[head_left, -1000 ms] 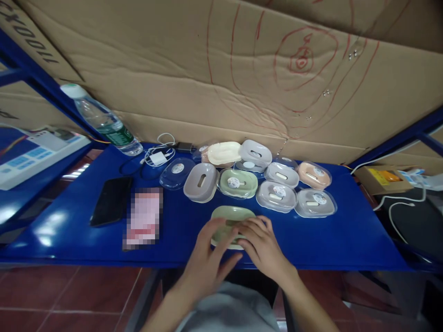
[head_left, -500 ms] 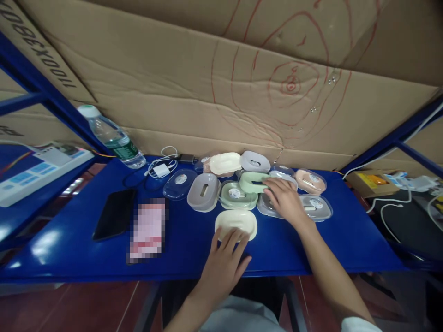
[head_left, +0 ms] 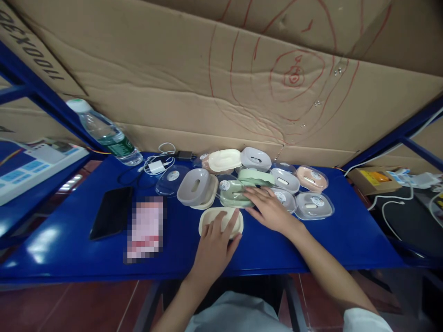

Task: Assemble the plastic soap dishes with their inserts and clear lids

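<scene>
My left hand [head_left: 216, 237] lies with spread fingers on a cream oval soap dish [head_left: 207, 216] near the front of the blue table. My right hand [head_left: 266, 207] has its thumb and fingers around the right end of a green soap dish [head_left: 232, 199] with a clear lid, which carries a round label. Behind it a green slotted tray [head_left: 254, 176] is tilted over neighbouring dishes. To the left, a grey slotted dish [head_left: 194, 188] rests on a cream one [head_left: 210, 196]. Lidded grey dishes [head_left: 315, 205] sit right of my right hand.
A peach lidded dish [head_left: 311, 179], a cream tray [head_left: 224, 160] and a clear lid [head_left: 173, 180] lie around the group. Leftward are a phone [head_left: 111, 212], a blurred pink item [head_left: 145, 229], a charger [head_left: 156, 167] and a water bottle [head_left: 107, 133]. A cardboard wall [head_left: 155, 92] stands behind.
My right hand has come from the green tray toward me and left, onto the lidded green dish. The tray has tilted. The cream dish under my left hand has shifted left.
</scene>
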The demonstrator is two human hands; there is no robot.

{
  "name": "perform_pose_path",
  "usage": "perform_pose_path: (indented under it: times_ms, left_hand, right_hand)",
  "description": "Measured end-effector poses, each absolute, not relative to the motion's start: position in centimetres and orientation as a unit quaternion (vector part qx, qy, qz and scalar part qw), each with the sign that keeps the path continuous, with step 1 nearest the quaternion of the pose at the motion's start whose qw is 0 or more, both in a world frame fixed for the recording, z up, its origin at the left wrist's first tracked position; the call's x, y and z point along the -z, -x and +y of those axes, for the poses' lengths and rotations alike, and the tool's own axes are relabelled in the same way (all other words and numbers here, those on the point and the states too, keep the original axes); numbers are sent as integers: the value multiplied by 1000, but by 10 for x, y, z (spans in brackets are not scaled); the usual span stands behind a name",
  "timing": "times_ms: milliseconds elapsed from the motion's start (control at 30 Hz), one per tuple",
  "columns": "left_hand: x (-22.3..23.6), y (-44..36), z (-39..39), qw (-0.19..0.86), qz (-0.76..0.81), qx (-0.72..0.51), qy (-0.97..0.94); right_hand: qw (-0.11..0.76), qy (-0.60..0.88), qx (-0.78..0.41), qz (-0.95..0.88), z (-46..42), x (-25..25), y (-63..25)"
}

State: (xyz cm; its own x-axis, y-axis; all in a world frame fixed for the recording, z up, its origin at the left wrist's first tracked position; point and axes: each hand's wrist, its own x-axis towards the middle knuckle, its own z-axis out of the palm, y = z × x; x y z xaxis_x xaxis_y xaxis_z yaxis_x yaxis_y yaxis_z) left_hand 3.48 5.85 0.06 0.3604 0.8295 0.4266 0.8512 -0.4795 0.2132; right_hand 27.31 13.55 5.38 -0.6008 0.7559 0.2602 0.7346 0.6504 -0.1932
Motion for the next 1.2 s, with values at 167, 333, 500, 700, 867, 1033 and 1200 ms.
perform_pose_path:
  times_ms: [167,333,500,700,867,1033,1200]
  left_hand:
    - [6,-32,61,1,-507,279,816]
    - [4,-31,59,-16,-511,295,807]
    - [1,-31,60,-10,-492,304,816]
    - [0,-30,58,7,-471,321,822]
    - [-3,-30,56,-9,-465,314,828]
    - [-3,-32,60,-19,-462,311,831]
    - [-3,-30,59,-29,-453,323,831]
  right_hand:
    - [107,414,-97,-899,150,-54,-268]
    - [98,427,-130,-889,164,-65,-264]
    - [158,399,-144,-892,179,-71,-263]
    - [203,397,-10,-895,151,-60,-268]
    - [211,455,6,-865,84,-44,-311]
    - [186,536,28,-823,51,-27,-359]
    - [220,523,14,-823,64,-42,-373]
